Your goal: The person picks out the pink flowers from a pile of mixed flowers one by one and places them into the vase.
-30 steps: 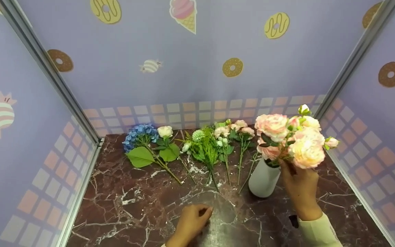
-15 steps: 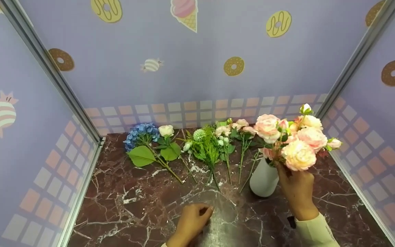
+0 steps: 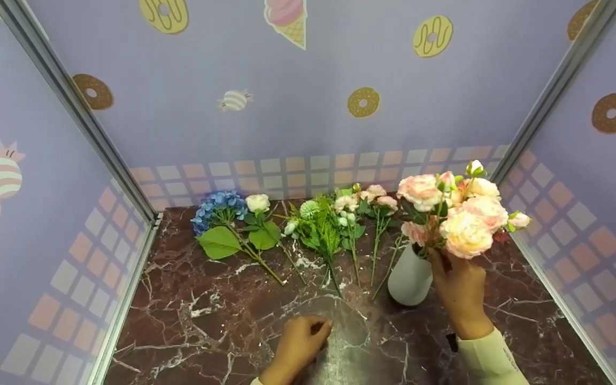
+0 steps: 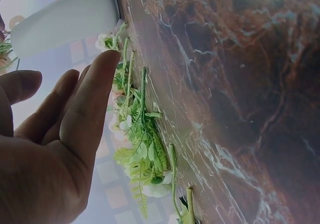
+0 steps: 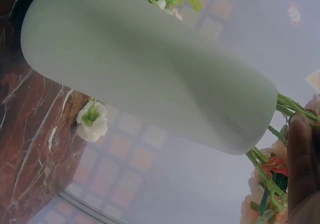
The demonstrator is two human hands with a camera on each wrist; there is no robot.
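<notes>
Container, head view: matte white tapered vase upright on brown marbled table; pink-and-cream peonies in its mouth, lower ends hidden inside.
Hands, head view: right hand at the vase's mouth, fingertips obscured; left hand left of the vase.
Left grip, left wrist view: fingers relaxed, thumb apart; vase partly cut off.
Right grip, right wrist view: pinching green stems at the vase's mouth; hand cropped.
</notes>
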